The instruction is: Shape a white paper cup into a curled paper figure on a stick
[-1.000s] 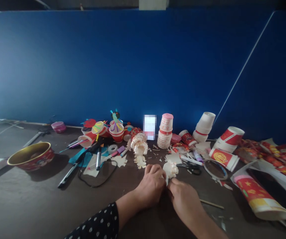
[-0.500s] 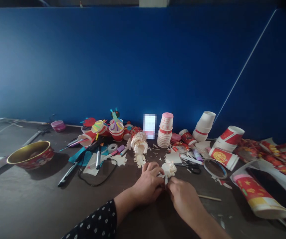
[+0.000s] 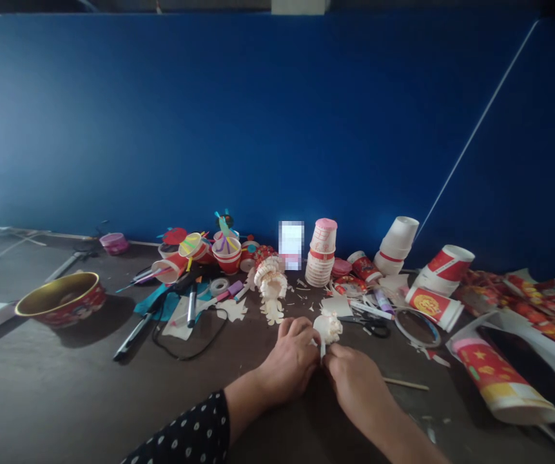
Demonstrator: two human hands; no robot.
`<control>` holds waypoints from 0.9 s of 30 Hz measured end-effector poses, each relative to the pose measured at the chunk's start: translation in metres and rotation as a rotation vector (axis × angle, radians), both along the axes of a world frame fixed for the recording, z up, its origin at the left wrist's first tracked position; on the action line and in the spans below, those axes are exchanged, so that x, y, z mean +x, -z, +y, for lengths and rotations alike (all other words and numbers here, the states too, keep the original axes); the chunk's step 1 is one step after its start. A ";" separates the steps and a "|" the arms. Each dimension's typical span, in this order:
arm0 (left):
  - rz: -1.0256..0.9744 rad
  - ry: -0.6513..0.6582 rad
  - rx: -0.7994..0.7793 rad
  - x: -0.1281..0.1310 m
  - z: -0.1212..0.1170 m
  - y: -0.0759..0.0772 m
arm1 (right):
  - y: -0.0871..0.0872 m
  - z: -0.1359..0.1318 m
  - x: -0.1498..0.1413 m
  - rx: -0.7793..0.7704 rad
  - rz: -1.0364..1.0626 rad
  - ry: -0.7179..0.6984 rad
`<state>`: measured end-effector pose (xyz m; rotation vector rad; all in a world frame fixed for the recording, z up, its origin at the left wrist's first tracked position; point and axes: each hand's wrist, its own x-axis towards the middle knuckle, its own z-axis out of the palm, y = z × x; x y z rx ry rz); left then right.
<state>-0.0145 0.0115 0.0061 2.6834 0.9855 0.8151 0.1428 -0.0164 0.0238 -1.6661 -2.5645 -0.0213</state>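
Dark bench [image 3: 55, 393] before a blue wall [image 3: 209, 122], strewn with paper cups [image 3: 320, 254]. Head view: left hand [image 3: 289, 361] and right hand [image 3: 354, 383] meet at mid-bench, fingers [image 3: 299, 327] clenched on a curled paper piece [image 3: 328, 327], scissors [image 3: 369, 325] just beyond.

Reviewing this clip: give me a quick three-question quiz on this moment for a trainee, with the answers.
1. True or false: the right hand touches the curled cream paper piece.
2. Which lies farthest toward the left of the table in this view? A) a pair of scissors B) the gold-rimmed red bowl C) a stack of paper cups
3. Fill in the blank: the left sleeve is dark with white ____.

Key: 1 true; 2 B; 3 dots.
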 end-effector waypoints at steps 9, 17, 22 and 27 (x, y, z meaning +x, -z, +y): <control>-0.061 -0.037 -0.101 0.001 0.003 0.007 | 0.000 0.002 0.002 0.004 0.034 0.005; -0.060 -0.081 -0.023 0.008 -0.001 0.005 | -0.006 -0.007 0.001 -0.037 -0.026 0.005; -0.057 -0.102 -0.015 0.010 -0.002 0.006 | -0.005 -0.006 0.000 -0.025 -0.049 -0.005; -0.013 -0.142 -0.068 0.011 -0.003 0.004 | -0.002 0.000 0.000 -0.002 -0.040 0.045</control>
